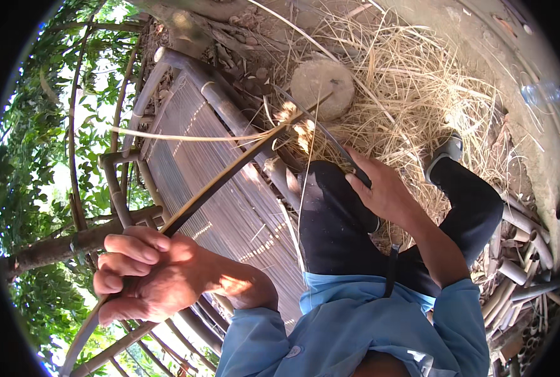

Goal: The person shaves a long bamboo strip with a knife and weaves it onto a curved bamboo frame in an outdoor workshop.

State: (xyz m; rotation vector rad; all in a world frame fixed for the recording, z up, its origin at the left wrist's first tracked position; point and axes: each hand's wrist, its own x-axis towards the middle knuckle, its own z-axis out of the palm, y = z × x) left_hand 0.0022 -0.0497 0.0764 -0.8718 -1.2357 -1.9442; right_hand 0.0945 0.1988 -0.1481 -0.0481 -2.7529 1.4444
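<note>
My left hand (157, 270), at the lower left, is closed around a long bamboo strip (229, 173). The strip is dark along one side and pale along the other. It slants up and away to the right, and its tail bends down below my fist. In my right hand (386, 191) is the dark handle of a knife (333, 141) with a long narrow blade. Near the strip's far end the blade crosses it; whether it is cutting in, I cannot tell. A thin pale sliver (185, 136) sticks out leftward from the strip near that crossing.
A slatted bamboo bench (211, 182) with pole rails stands at my left, with leafy plants (47, 125) beyond. Ahead lie a round flat-topped block (322, 88) and a heap of pale shavings (412, 81). Cut bamboo pieces (518, 276) are piled at right, near a clear bottle (540, 94).
</note>
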